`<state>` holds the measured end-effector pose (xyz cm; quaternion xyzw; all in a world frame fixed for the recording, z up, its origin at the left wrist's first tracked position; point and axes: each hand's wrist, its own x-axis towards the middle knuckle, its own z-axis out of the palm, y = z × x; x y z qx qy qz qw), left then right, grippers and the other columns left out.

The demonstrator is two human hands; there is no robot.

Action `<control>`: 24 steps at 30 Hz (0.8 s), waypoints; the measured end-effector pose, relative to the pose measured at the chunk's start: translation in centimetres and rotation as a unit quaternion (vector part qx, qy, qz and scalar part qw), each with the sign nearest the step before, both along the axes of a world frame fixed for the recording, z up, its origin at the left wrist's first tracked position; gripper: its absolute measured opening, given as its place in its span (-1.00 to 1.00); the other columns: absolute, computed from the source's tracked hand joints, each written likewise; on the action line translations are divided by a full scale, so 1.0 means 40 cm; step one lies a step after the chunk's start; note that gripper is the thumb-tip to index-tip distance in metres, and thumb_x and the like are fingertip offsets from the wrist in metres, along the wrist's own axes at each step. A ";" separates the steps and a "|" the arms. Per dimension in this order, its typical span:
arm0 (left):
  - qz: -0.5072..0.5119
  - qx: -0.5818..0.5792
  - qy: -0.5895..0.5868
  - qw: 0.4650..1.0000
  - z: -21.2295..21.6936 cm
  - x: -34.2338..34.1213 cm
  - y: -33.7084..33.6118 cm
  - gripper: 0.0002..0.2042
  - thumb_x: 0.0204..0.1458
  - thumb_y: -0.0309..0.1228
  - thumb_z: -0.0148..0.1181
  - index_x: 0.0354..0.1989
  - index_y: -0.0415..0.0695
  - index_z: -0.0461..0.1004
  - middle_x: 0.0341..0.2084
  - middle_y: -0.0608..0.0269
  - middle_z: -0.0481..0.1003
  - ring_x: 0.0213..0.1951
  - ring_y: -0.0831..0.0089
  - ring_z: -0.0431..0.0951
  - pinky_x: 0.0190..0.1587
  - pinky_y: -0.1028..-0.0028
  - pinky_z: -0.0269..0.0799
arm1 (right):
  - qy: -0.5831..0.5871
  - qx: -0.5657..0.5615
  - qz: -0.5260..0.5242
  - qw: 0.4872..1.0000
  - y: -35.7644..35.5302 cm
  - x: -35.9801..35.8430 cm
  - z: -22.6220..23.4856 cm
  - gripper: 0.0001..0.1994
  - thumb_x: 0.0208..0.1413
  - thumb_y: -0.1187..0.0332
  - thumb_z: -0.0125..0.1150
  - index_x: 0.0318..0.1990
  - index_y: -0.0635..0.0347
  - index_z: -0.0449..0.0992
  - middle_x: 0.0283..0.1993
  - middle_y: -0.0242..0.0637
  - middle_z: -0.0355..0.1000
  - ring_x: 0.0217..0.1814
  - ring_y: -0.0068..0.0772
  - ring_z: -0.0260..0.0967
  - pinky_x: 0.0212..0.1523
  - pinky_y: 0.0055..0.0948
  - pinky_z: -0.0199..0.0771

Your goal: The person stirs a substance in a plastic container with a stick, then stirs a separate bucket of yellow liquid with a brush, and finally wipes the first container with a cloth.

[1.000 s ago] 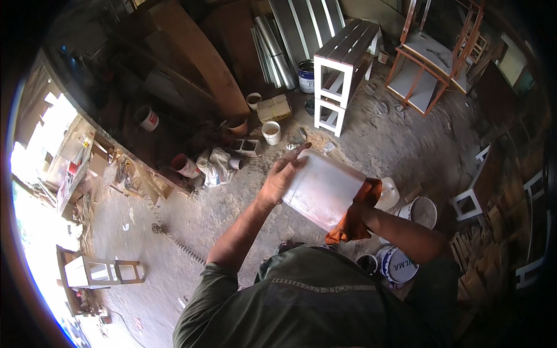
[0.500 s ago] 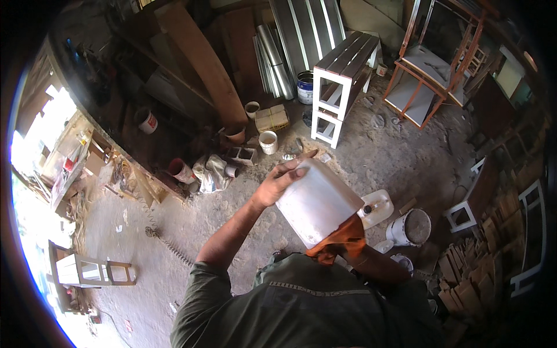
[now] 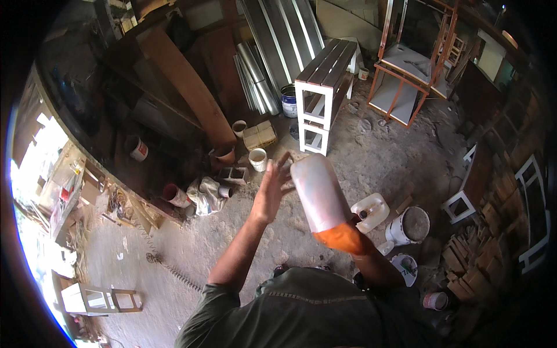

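Your workshop floor (image 3: 383,156) is dusty concrete, and the largest thing standing on it ahead of you is a white bench with a dark slatted top (image 3: 325,87), with a red-framed cabinet (image 3: 409,75) to its right and grey metal sheets (image 3: 278,40) leaning behind it. Closer in, you hold a pale plastic jug (image 3: 319,194) upended in front of your chest, tilted so that its flat base points up and away from you. An orange cloth (image 3: 342,238) is wrapped around its lower end, and your right hand (image 3: 357,243) is under that cloth, gripping the jug there; the fingers themselves are hidden. Your left hand (image 3: 271,191) is raised just beside the jug's left side with the palm open and the fingers spread wide; you cannot tell from here whether it touches the jug. On the floor to the right of the jug lies a smaller white canister (image 3: 371,210), and just beside that stands a white bucket (image 3: 409,225). Left of your raised hand sit a small white cup (image 3: 257,159) and a crumpled rag pile (image 3: 206,194).
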<state>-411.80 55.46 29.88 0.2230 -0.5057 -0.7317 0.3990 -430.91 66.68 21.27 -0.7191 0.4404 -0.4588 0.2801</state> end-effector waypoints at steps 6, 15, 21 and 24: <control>0.034 0.041 0.080 0.995 0.016 -0.063 0.074 -0.21 0.15 0.15 0.14 0.34 -0.26 0.16 0.17 -0.11 0.36 0.19 0.14 0.39 0.26 0.20 0.31 | -0.011 -0.039 -0.031 0.999 -0.118 0.043 -0.031 -0.62 0.23 0.17 0.09 0.10 0.16 0.36 0.04 -0.19 0.37 0.13 -0.18 0.33 0.14 -0.20 0.33; 0.064 -0.034 0.176 0.982 0.022 -0.119 0.054 -0.14 0.00 0.20 0.19 0.31 -0.22 0.15 0.16 -0.11 0.34 0.17 0.07 0.40 0.24 0.15 0.36 | -0.034 -0.050 -0.070 0.996 -0.098 0.057 -0.060 -0.60 0.25 0.16 0.08 0.15 0.16 0.32 0.09 -0.18 0.35 0.18 -0.18 0.30 0.18 -0.20 0.30; 0.104 -0.001 0.233 0.967 -0.094 -0.120 -0.010 -0.27 0.15 0.16 0.07 0.30 -0.17 0.17 0.13 -0.05 0.36 0.18 0.20 0.40 0.18 0.16 0.40 | -0.048 -0.058 -0.072 0.995 -0.098 0.049 -0.052 -0.58 0.26 0.15 0.07 0.18 0.16 0.29 0.12 -0.18 0.33 0.21 -0.19 0.27 0.21 -0.20 0.28; 0.140 -0.037 0.109 0.983 0.010 -0.132 0.021 -0.35 0.21 0.03 0.12 0.32 -0.17 0.16 0.12 -0.05 0.40 0.17 0.20 0.43 0.17 0.20 0.40 | -0.040 -0.065 -0.087 0.993 -0.110 0.021 -0.049 -0.57 0.27 0.15 0.06 0.20 0.16 0.28 0.14 -0.18 0.32 0.23 -0.19 0.26 0.23 -0.20 0.27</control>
